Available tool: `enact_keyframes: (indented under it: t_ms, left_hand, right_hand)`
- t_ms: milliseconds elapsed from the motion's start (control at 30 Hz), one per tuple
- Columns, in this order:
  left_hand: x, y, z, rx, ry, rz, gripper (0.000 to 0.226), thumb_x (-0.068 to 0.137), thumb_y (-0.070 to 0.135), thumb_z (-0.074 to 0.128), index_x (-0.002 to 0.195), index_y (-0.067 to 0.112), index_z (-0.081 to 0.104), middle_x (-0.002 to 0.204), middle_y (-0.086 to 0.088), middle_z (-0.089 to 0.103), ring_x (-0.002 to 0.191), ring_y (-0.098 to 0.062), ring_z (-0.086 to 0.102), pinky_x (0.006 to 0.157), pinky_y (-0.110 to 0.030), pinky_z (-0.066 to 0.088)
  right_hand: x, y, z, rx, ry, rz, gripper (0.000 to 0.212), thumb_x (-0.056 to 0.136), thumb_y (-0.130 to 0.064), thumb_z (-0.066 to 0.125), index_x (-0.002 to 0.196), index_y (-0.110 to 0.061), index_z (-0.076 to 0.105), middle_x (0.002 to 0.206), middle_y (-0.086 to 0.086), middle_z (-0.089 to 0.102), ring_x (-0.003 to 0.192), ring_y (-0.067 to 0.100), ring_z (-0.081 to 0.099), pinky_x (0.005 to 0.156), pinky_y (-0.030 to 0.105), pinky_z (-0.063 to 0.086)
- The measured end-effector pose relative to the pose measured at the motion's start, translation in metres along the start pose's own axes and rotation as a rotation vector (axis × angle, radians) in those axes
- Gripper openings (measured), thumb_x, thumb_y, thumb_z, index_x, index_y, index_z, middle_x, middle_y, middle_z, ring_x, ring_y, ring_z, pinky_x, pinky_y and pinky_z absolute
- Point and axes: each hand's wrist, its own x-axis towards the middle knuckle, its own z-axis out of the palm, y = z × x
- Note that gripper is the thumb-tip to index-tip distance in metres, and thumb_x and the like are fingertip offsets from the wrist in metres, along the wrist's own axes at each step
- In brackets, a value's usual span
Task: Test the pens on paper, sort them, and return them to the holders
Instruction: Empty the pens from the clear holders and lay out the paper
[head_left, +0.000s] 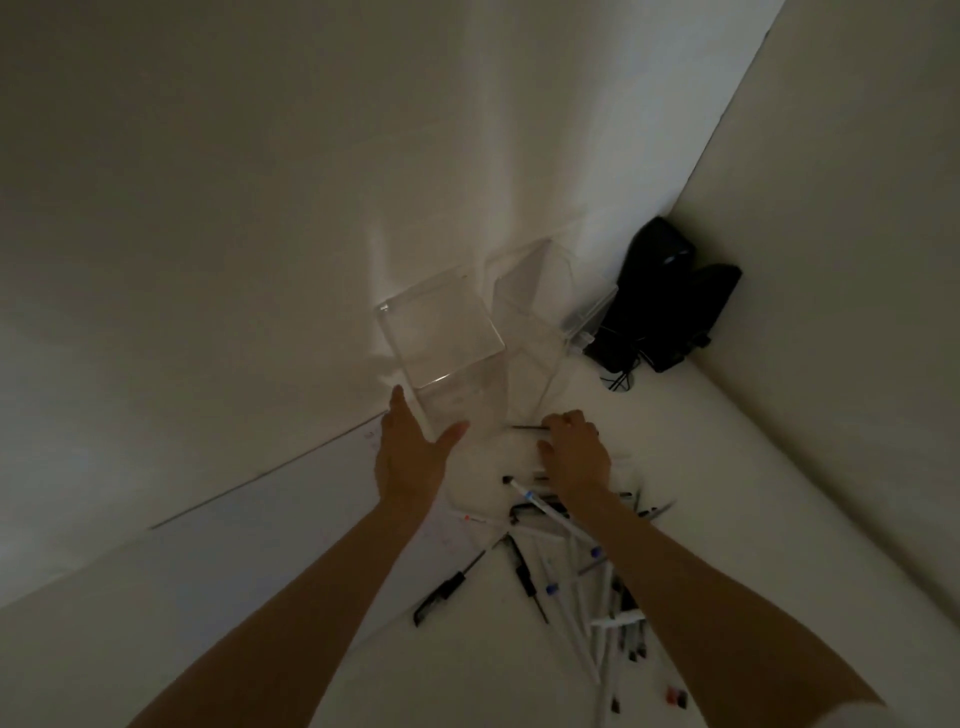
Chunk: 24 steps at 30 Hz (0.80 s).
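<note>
In dim light, the left hand (410, 462) reaches to the near lower corner of a clear holder (441, 338), its fingers (397, 402) straight and spread wide from the thumb, bracketing that corner (whether they press the plastic I cannot tell). A second clear holder (535, 291) stands just beside the first, farther and to the right. The right hand (574, 452) lies at the foot of the holders with its fingers curled round a thin dark pen (527, 427), whose end pokes out to the left. Near it, a loose pile of pens (571, 561) sprawls across the white surface (727, 467). A sheet of paper (291, 525) lies to the left under the left forearm. A black object (670, 296) sits in the far right corner.
</note>
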Motion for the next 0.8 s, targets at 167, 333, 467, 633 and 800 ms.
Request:
enact_keyframes:
  t_ms: [167, 333, 467, 633, 800]
  left_hand:
    - [0.004, 0.008, 0.014, 0.035, 0.072, 0.012, 0.080, 0.080, 0.039, 0.067, 0.144, 0.017, 0.024, 0.126, -0.011, 0.057, 0.110, -0.026, 0.056, 0.082, -0.026, 0.040]
    - [0.000, 0.001, 0.018, 0.012, 0.081, 0.029, 0.074, 0.083, 0.040, 0.063, 0.143, 0.020, 0.027, 0.127, -0.007, 0.057, 0.107, -0.024, 0.058, 0.089, -0.041, 0.048]
    - [0.001, 0.001, 0.003, -0.074, -0.154, 0.006, 0.085, 0.080, 0.038, 0.067, 0.146, 0.017, 0.017, 0.146, -0.005, 0.033, 0.130, -0.022, 0.037, 0.108, -0.041, 0.032]
    - [-0.026, -0.057, -0.071, 0.255, -0.032, 0.048, 0.049, 0.083, 0.023, 0.066, 0.125, 0.005, 0.049, 0.130, -0.013, 0.045, 0.121, -0.027, 0.044, 0.099, -0.024, 0.029]
    - [-0.053, -0.138, -0.146, 0.566, 0.009, -0.081, 0.054, 0.084, 0.029, 0.064, 0.130, 0.006, 0.047, 0.138, -0.016, 0.042, 0.123, -0.033, 0.043, 0.102, -0.043, 0.033]
  right_hand:
    - [0.009, 0.006, 0.000, -0.065, 0.061, -0.071, 0.021, 0.099, -0.017, 0.038, 0.107, -0.009, 0.057, 0.111, 0.011, 0.052, 0.098, 0.025, 0.050, 0.063, 0.031, 0.039]
    - [-0.007, 0.037, 0.004, -0.092, 0.095, -0.097, 0.021, 0.097, -0.012, 0.041, 0.108, -0.010, 0.059, 0.112, 0.010, 0.054, 0.099, 0.024, 0.051, 0.066, 0.032, 0.040]
    - [-0.026, 0.046, -0.004, 0.043, 0.131, -0.148, 0.033, 0.094, -0.005, 0.045, 0.125, -0.008, 0.057, 0.126, 0.016, 0.054, 0.107, 0.032, 0.051, 0.088, 0.039, 0.044]
    - [-0.106, -0.018, 0.010, 0.369, 0.279, -0.266, 0.023, 0.082, -0.008, 0.049, 0.098, -0.006, 0.065, 0.098, 0.014, 0.064, 0.089, 0.029, 0.062, 0.081, 0.022, 0.039]
    - [-0.170, -0.084, 0.054, 0.411, -0.132, -0.506, 0.030, 0.089, -0.013, 0.042, 0.111, -0.011, 0.063, 0.111, 0.004, 0.063, 0.103, 0.011, 0.053, 0.093, 0.022, 0.042]
